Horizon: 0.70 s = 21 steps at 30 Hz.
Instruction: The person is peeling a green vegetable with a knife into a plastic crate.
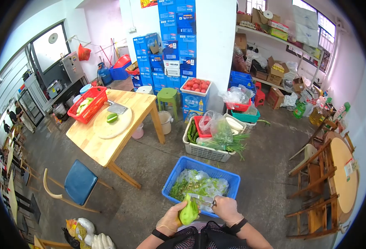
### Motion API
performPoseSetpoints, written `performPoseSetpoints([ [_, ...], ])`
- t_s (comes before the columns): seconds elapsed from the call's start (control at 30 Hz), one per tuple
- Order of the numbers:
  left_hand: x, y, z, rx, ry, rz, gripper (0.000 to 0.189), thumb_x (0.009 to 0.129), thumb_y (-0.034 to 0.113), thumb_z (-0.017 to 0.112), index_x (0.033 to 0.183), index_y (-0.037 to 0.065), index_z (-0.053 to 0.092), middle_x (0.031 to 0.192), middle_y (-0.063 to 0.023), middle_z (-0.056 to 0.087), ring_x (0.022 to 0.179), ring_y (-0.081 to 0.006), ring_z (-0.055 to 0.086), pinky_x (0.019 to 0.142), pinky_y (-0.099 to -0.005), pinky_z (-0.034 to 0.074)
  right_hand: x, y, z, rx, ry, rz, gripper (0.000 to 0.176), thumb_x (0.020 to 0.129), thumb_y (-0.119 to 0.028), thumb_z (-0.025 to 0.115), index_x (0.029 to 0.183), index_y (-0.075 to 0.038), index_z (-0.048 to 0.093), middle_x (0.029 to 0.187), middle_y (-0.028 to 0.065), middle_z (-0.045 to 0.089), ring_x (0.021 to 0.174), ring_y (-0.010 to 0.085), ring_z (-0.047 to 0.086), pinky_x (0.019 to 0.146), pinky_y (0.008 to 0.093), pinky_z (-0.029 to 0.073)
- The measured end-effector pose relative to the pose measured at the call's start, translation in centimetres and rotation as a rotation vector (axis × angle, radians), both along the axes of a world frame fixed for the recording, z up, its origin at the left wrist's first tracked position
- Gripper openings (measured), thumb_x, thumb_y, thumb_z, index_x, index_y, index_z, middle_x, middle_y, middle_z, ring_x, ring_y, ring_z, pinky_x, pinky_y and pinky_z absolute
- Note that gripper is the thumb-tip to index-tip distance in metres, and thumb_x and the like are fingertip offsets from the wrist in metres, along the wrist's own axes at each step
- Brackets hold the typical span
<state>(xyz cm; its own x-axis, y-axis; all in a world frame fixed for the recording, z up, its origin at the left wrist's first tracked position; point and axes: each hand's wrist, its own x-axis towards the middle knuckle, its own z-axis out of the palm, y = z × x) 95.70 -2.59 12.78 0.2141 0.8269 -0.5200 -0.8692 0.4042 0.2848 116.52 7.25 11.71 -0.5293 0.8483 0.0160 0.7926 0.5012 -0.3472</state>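
My left hand (pixel 170 219) is closed around a pale green, pear-shaped chayote (pixel 188 213). In my right hand (pixel 227 209) is a metal peeler (pixel 203 200), its blade end against or very close to the chayote's upper side. Both hands are just above the near edge of a blue plastic basket (pixel 169 179). Inside it, green peelings and scraps (pixel 183 187) lie with clear plastic bags. Part of the peeler is hidden by my right fingers.
At left, a wooden table (pixel 85 139) carries a round cutting board (pixel 115 126), a cleaver (pixel 118 108) and a red basket (pixel 92 111). A blue chair (pixel 80 181) stands before it. Ahead sits a grey vegetable crate (pixel 210 153); wooden chairs (pixel 317 199) are at right.
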Motion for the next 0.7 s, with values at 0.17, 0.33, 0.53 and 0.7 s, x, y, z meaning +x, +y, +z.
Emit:
performPoseSetpoints([
  [0.17, -0.3, -0.8, 1.3, 0.100, 0.018, -0.059, 0.044, 0.097, 0.026, 0.052, 0.130, -0.004, 0.047, 0.116, -0.0236, 0.061, 0.102, -0.0362, 0.063, 0.089, -0.0465, 0.053, 1.1, 1.5, -0.8, -0.063, -0.084, -0.175, 0.020, 0.078, -0.024, 0.062, 0.077, -0.005, 0.067, 0.072, 0.0165, 0.068, 0.068, 0.0345, 0.068, 0.063, 0.0462, 0.054],
  [0.33, 0.0, 0.2, 0.5, 0.012, 0.047, -0.006, 0.043, 0.098, 0.027, 0.051, 0.128, -0.004, 0.048, 0.115, -0.0234, 0.060, 0.100, -0.0347, 0.063, 0.087, -0.0430, 0.055, 0.6, 0.4, 1.0, -0.071, 0.042, -0.097, 0.021, 0.079, -0.028, 0.064, 0.079, -0.006, 0.067, 0.070, 0.0166, 0.066, 0.068, 0.0347, 0.067, 0.062, 0.0460, 0.053],
  [0.53, 0.4, 0.7, 1.5, -0.150, 0.036, 0.130, 0.036, 0.097, 0.025, 0.054, 0.121, -0.001, 0.053, 0.113, -0.0187, 0.062, 0.099, -0.0311, 0.064, 0.085, -0.0428, 0.056, -0.8, -2.3, 4.6, -0.182, 0.236, 0.200, 0.013, 0.078, -0.021, 0.064, 0.078, -0.008, 0.063, 0.069, 0.0135, 0.064, 0.066, 0.0343, 0.065, 0.060, 0.0443, 0.051],
  [0.7, 0.1, 0.7, 1.4, -0.169, -0.031, 0.102, 0.034, 0.095, 0.025, 0.056, 0.120, 0.001, 0.055, 0.108, -0.0178, 0.064, 0.089, -0.0296, 0.065, 0.072, -0.0412, 0.057, -1.2, -2.2, 4.2, -0.144, 0.159, 0.241, 0.012, 0.075, -0.019, 0.063, 0.077, -0.007, 0.063, 0.068, 0.0150, 0.064, 0.064, 0.0352, 0.064, 0.060, 0.0454, 0.051],
])
